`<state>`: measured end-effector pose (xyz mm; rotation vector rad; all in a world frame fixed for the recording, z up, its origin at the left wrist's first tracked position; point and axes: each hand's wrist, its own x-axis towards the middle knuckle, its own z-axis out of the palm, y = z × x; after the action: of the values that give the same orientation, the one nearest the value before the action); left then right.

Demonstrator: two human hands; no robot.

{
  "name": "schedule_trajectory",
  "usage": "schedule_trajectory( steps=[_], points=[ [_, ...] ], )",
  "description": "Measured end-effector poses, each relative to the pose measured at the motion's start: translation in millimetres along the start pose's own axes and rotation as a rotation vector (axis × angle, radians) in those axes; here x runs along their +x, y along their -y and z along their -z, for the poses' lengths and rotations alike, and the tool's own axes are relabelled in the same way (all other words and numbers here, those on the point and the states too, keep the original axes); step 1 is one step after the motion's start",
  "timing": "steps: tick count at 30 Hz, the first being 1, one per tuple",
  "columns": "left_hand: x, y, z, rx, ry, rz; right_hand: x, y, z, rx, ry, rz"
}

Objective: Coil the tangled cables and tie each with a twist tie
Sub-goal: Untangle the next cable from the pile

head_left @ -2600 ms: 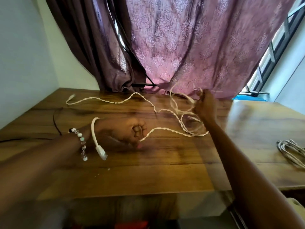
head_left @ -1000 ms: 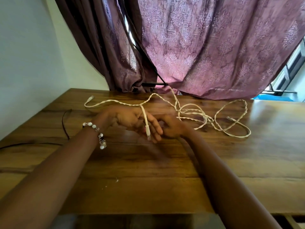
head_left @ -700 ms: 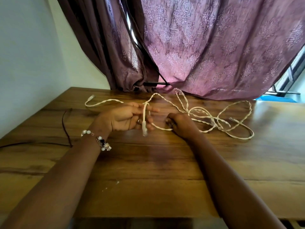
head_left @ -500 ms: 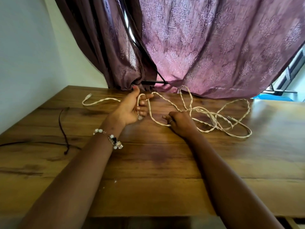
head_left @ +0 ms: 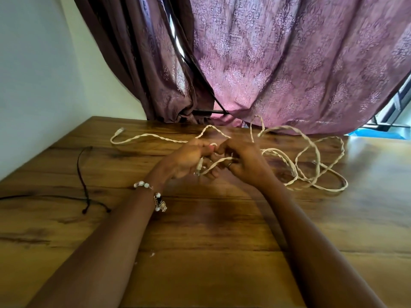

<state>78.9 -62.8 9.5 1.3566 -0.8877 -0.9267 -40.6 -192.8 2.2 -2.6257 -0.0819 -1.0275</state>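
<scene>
Whereas the left hand [head_left: 186, 161] was raised moments earlier, both grips are now closed on the white cable [head_left: 287, 156] beside the right hand [head_left: 244, 163]; loose loops remain on the tabletop [head_left: 211, 252], so coiling is judged barely begun.

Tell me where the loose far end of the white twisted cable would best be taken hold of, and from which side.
Probably just behind the plug at the white twisted cable's free end, far left on the table. That stretch lies flat, straight and clear of the tangle, so the left hand could pinch it from above. Both hands, left and right hand, now grip the near end.
</scene>
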Motion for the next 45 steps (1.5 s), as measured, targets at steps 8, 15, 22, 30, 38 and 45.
schedule_trajectory(
  steps=[8,15,22,30,38,45],
  points=[
    [-6.6,-5.6,5.8,0.098,0.198,0.051,-5.3,-14.2,21.5,-0.212,-0.126,-0.187],
    [-22.3,-12.2,38.4,-0.269,0.284,-0.013,-6.8,-17.5,19.0,-0.158,-0.029,-0.041],
    [-10.6,-6.8,68.7,-0.959,0.516,-0.195,-13.6,-19.6,10.6,-0.537,0.376,-0.079],
    [-6.5,-10.7,46.6,-0.638,-0.295,-0.328,-4.0,29.6,-24.7,-0.806,0.496,0.284],
    [-7.5,2.4,6.5,0.008,-0.028,-0.086,2.1,36.2,-10.9,-0.297,-0.08,0.256],
    [-15.9,-10.7,6.7,-0.168,0.234,0.026,0.6,2.7,13.3,-0.151,-0.166,0.058]
  ],
)
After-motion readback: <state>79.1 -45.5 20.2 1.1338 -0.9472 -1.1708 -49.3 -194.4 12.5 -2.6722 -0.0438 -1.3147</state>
